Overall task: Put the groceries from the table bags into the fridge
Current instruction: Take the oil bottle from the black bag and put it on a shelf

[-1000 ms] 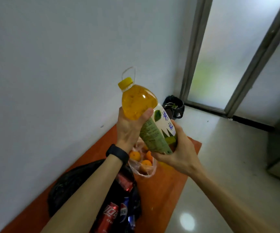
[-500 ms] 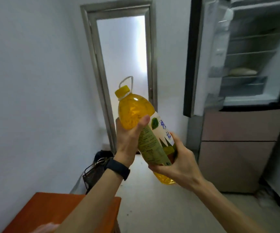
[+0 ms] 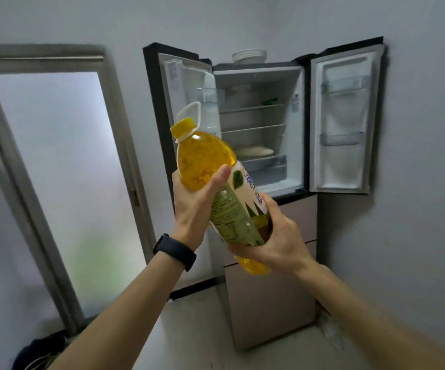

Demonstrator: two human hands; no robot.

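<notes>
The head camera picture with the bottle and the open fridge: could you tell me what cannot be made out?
- Bottle base: covered by the right hand.
- Label text: blurred, partly behind the left hand.
- Fridge shelf contents: small, blurred.
- Dark item at the bottom left corner: cut off by the edge.

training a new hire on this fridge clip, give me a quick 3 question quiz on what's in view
1. True or false: both fridge doors are open.
2. Which hand has its grip on the bottle near the base? A) left B) right
3. Fill in: the bottle's cap is ____ in colour.

Key:
1. True; both upper doors stand open.
2. B; the right hand holds the lower end and the left hand holds the upper body.
3. Yellow.
</notes>
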